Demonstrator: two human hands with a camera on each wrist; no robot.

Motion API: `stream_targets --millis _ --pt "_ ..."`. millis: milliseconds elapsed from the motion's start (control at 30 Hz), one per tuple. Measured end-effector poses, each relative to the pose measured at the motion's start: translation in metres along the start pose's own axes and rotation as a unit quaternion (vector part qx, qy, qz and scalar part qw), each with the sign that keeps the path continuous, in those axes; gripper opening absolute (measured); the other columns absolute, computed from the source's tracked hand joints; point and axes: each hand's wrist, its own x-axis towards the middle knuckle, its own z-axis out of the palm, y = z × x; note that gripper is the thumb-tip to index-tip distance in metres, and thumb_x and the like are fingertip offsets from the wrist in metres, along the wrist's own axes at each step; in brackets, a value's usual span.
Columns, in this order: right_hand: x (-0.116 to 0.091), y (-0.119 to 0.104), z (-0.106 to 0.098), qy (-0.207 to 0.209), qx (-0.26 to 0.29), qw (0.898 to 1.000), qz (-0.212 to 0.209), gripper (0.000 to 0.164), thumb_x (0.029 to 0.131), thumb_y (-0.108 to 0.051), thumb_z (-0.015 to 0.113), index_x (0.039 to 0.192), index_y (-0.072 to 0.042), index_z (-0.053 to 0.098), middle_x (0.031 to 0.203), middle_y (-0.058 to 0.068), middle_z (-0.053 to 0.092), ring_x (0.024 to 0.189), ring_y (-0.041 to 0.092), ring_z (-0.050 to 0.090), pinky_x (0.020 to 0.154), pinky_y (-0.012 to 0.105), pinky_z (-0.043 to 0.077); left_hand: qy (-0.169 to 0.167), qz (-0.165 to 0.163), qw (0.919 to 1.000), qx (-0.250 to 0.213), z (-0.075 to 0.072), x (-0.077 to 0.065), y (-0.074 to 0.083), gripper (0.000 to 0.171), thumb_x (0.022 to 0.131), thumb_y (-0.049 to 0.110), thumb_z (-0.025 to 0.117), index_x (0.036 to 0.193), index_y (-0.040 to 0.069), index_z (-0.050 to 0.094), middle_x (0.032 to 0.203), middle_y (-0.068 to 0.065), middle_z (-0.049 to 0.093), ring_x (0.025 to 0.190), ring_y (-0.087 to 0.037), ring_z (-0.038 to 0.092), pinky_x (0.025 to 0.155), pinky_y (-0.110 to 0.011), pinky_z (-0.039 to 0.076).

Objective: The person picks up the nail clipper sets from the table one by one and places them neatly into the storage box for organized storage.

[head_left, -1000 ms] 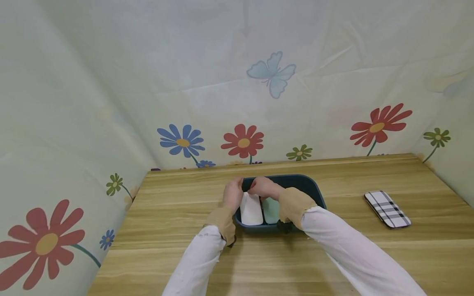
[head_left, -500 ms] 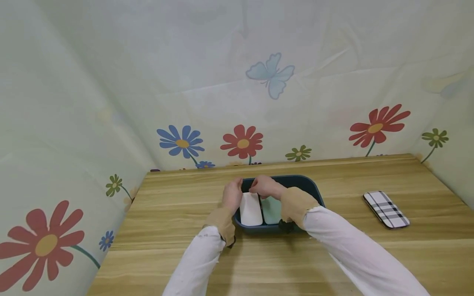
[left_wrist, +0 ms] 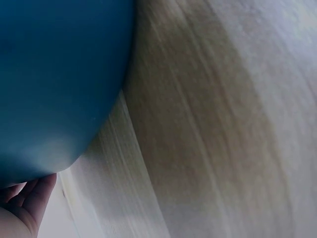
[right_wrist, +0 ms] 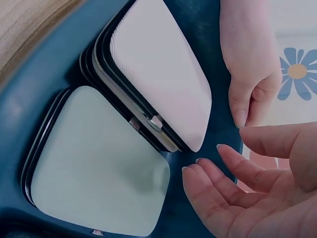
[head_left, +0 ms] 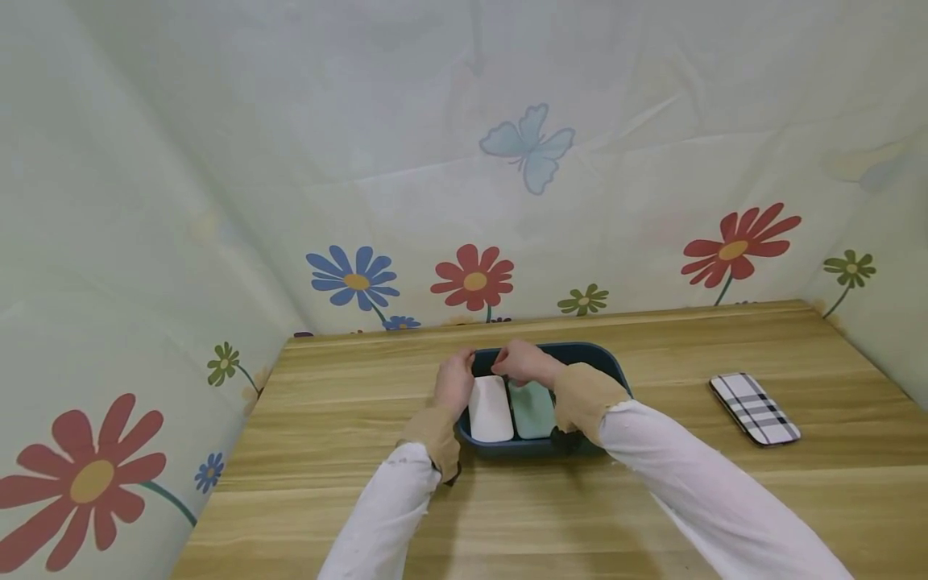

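A dark blue plastic bin [head_left: 580,351] stands on the table. Inside it, at the left, lie a white case [head_left: 490,409] and a pale green case [head_left: 532,409], side by side. Small metal clasps show on their edges in the right wrist view, and the white one [right_wrist: 161,69] sits tilted. My left hand [head_left: 455,380] pinches the bin's far left rim, thumb inside. Over the bin, just beyond the cases, my right hand [head_left: 524,362] holds nothing; its fingers [right_wrist: 203,188] are loosely bent and apart from the white case.
A black-and-white plaid case [head_left: 756,408] lies on the wooden table [head_left: 348,403], to the right of the bin. A flower-printed curtain [head_left: 406,201] hangs behind the table and along both sides.
My right hand has drawn slightly right, away from the white case's far end, showing more of the green case. The left hand stays at the rim.
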Motion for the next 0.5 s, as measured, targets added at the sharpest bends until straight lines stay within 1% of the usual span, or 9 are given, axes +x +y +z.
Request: stream_targets --millis 267,400,500 --pt "-0.0052 -0.0014 -0.0042 0.001 0.003 1.0 0.01 0.027 0.09 -0.015 0.056 0.108 0.005 0.059 0.097 0.012 0.058 0.087 0.025 0.056 0.068 0.031 0.05 -0.006 -0.003 1.0 0.004 -0.001 -0.0003 0.0017 0.028 0.092 -0.004 0.044 0.117 -0.001 0.057 0.106 -0.013 0.062 0.099 -0.024 0.057 0.084 -0.036 0.044" --pt "-0.0076 -0.0011 -0.0063 0.004 0.006 1.0 0.006 0.027 0.09 -0.014 0.056 0.108 0.006 0.058 0.097 0.013 0.058 0.089 0.027 0.056 0.07 0.033 0.05 -0.013 -0.011 0.9999 0.0 -0.001 -0.0002 0.0021 0.03 0.092 -0.004 0.043 0.119 0.0 0.056 0.108 -0.014 0.061 0.101 -0.023 0.056 0.085 -0.036 0.044" --pt "-0.0091 -0.0002 -0.0078 0.006 0.009 1.0 0.001 0.026 0.09 -0.014 0.056 0.106 0.006 0.058 0.095 0.013 0.058 0.087 0.028 0.056 0.069 0.034 0.05 -0.014 -0.009 0.9999 0.003 -0.0007 -0.0001 0.0019 0.03 0.092 -0.004 0.043 0.119 -0.001 0.055 0.109 -0.014 0.061 0.101 -0.023 0.056 0.085 -0.035 0.043"
